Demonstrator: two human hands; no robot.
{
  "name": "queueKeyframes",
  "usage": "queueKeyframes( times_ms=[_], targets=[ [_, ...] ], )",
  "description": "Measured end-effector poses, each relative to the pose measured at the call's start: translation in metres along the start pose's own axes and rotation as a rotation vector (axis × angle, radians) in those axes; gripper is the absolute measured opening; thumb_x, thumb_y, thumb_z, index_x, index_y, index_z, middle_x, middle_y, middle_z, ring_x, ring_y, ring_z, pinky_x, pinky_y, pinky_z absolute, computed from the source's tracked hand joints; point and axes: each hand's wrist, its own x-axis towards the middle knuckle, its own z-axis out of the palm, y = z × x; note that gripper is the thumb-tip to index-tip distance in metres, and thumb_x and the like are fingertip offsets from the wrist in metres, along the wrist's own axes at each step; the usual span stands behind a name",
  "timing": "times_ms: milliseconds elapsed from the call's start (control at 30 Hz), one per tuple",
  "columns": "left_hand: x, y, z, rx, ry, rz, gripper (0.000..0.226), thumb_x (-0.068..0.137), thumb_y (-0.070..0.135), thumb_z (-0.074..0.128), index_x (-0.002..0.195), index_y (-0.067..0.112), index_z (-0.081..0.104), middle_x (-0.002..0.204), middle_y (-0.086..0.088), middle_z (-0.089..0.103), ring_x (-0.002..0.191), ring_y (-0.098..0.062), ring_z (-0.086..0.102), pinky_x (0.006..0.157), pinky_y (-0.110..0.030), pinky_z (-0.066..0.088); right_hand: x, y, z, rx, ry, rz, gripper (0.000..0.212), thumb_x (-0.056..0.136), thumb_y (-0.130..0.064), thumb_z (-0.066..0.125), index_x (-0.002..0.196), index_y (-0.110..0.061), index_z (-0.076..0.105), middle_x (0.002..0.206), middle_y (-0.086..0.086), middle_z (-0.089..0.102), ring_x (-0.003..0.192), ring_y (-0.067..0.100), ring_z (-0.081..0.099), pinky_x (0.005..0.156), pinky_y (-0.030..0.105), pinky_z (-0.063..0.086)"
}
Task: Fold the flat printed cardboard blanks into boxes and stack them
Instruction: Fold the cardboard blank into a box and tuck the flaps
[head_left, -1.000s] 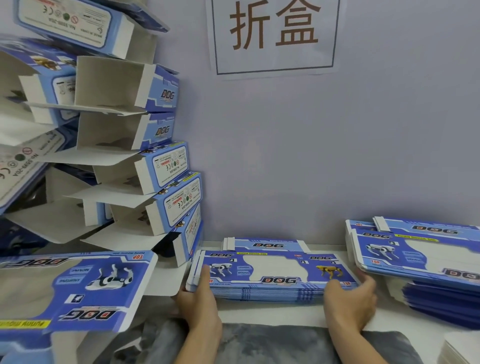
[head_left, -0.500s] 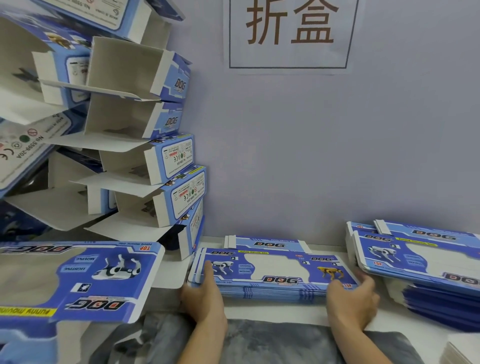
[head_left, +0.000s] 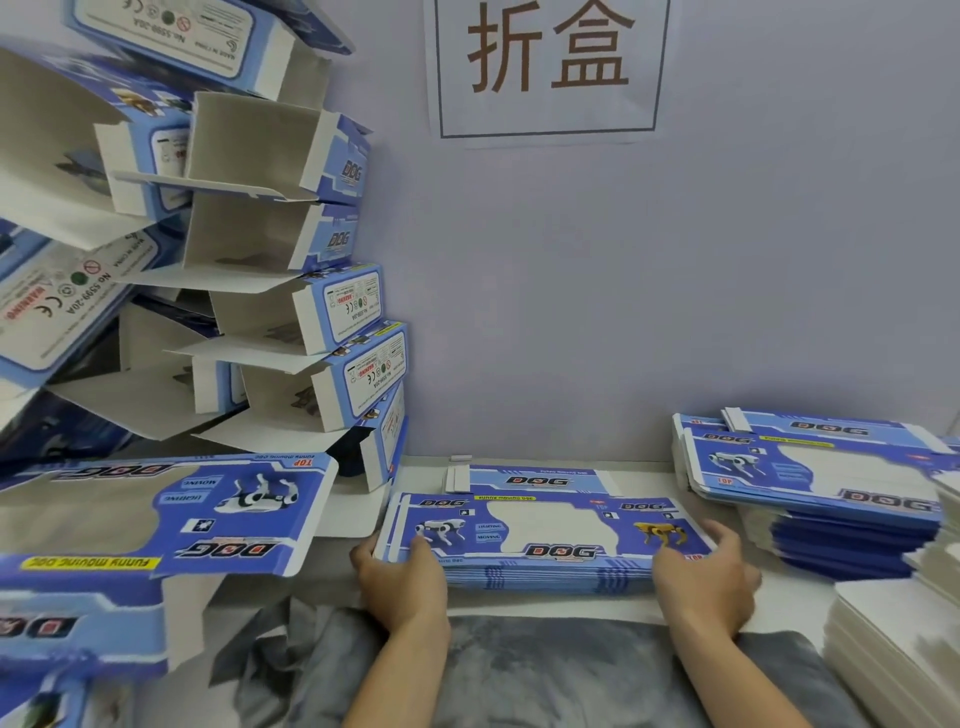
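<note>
**Two hands at the ends of a stack of flat box blanks**

We see a person's left hand (head_left: 402, 577) and right hand (head_left: 704, 577) set at opposite ends of a low stack of blanks (head_left: 545, 540) lying flat on the white table (head_left: 519, 605), in the middle near the wall. The left thumb lies on top with fingers curled under the edge, grasping it. The right hand cups the other end, though we cannot tell how firmly.

Risk, as we judge it: lifting may pick up several blanks instead of one, since the sheets lie tight together. A careless elbow could also topple the leaning tower of folded boxes (head_left: 291, 260) at left, which is tilted and uneven.

Counts: two hands, two blue stacks of blanks (the second stack (head_left: 831, 483) sits at right), one wall sign (head_left: 548, 67), and roughly six folded boxes clearly visible in the tower.
</note>
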Motion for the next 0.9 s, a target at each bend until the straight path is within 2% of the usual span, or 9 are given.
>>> queueKeyframes(
  times_ms=[67,200,300,400,533,600,700,800,900],
  targets=[
    [-0.004,0.0,-0.004,-0.04,0.003,-0.04,0.032,0.09,0.006,0.069,0.11,0.015,0.045,0.095,-0.005,0.057,0.064,-0.009,0.055,0.048,-0.024,0.041,-0.004,0.001,-0.004,-0.005,-0.004,0.007,0.055,0.085,-0.012,0.07,0.135,-0.021,0.05,0.135,0.024,0.044,0.113,0.044,0.052,0.093,0.042,0.045],
    [-0.008,0.002,-0.012,0.029,0.016,-0.023,0.031,0.091,0.005,0.067,0.108,0.016,0.044,0.088,-0.002,0.055,0.064,-0.011,0.056,0.048,-0.023,0.042,-0.008,-0.001,-0.009,-0.013,-0.031,-0.003,0.055,0.086,-0.014,0.071,0.136,-0.021,0.049,0.135,0.023,0.043,0.114,0.044,0.052,0.086,0.037,0.042],
    [-0.013,0.004,-0.016,0.103,0.034,0.027,0.03,0.091,0.005,0.065,0.108,0.016,0.043,0.094,-0.006,0.058,0.067,-0.015,0.058,0.056,-0.027,0.047,-0.01,0.0,-0.012,-0.021,-0.044,-0.012,0.054,0.086,-0.014,0.069,0.136,-0.02,0.049,0.136,0.023,0.043,0.116,0.043,0.05,0.085,0.035,0.04],
    [-0.018,0.007,-0.019,0.146,0.043,0.049,0.028,0.091,0.005,0.064,0.107,0.015,0.043,0.097,-0.008,0.059,0.077,-0.026,0.06,0.067,-0.034,0.052,-0.014,0.0,-0.016,-0.039,-0.053,-0.01,0.052,0.087,-0.015,0.067,0.135,-0.02,0.049,0.137,0.022,0.041,0.116,0.044,0.05,0.093,0.038,0.042],
    [-0.025,0.01,-0.028,0.174,0.064,0.059,0.028,0.091,0.005,0.064,0.107,0.014,0.043,0.096,-0.009,0.058,0.07,-0.023,0.059,0.054,-0.026,0.044,-0.02,0.001,-0.021,-0.062,-0.072,-0.018,0.052,0.087,-0.018,0.066,0.136,-0.021,0.048,0.138,0.021,0.04,0.117,0.044,0.05,0.097,0.04,0.043],
    [-0.027,0.011,-0.033,0.196,0.086,0.066,0.028,0.091,0.005,0.064,0.107,0.014,0.043,0.096,-0.009,0.058,0.067,-0.021,0.058,0.055,-0.027,0.044,-0.022,0.003,-0.022,-0.085,-0.083,-0.027,0.052,0.087,-0.019,0.065,0.137,-0.021,0.047,0.138,0.021,0.04,0.118,0.045,0.048,0.098,0.04,0.042],
    [-0.03,0.01,-0.039,0.25,0.113,0.08,0.029,0.092,0.006,0.063,0.11,0.013,0.041,0.104,-0.013,0.058,0.081,-0.028,0.058,0.067,-0.035,0.048,-0.025,0.006,-0.023,-0.155,-0.104,-0.045,0.051,0.089,-0.021,0.062,0.137,-0.02,0.044,0.138,0.022,0.038,0.12,0.045,0.044,0.092,0.039,0.04],
    [-0.036,0.014,-0.037,0.339,0.12,0.064,0.039,0.094,0.004,0.061,0.126,0.005,0.039,0.133,-0.023,0.045,0.106,-0.037,0.058,0.079,-0.042,0.051,-0.026,0.005,-0.026,-0.242,-0.164,-0.062,0.052,0.091,-0.023,0.06,0.138,-0.019,0.038,0.138,0.022,0.034,0.122,0.043,0.041,0.085,0.038,0.037],
    [-0.044,0.021,-0.032,0.55,0.135,0.193,0.055,0.091,0.006,0.064,0.138,0.006,0.036,0.147,-0.026,0.026,0.131,-0.044,0.036,0.103,-0.055,0.041,-0.022,-0.002,-0.034,-0.414,-0.28,-0.119,0.055,0.093,-0.028,0.058,0.141,-0.018,0.033,0.139,0.021,0.03,0.125,0.041,0.04,0.091,0.041,0.042]
  ],
)
